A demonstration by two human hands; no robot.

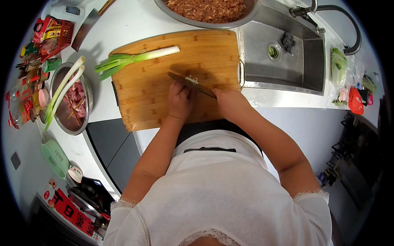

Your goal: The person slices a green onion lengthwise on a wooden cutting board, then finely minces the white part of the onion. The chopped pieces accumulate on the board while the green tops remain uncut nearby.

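Note:
My right hand (230,102) is closed around the handle of a kitchen knife (194,85), whose dark blade points up and to the left over the wooden cutting board (147,101). Curled fingers of my left hand (180,100) are close against the near side of the blade; whether they hold anything is hidden. Small pale chopped bits (192,80) show along the blade's far side. Across the board's upper left lies a green onion stalk (144,56), its leaves hanging over the edge.
A steel bowl of pinkish raw meat (77,101), with stalks (66,86) across it, stands left. A cleaver (86,29) lies behind it. Beyond the board is a large bowl (215,24) of reddish-brown filling. At right is a steel sink (261,67) with a faucet (303,11).

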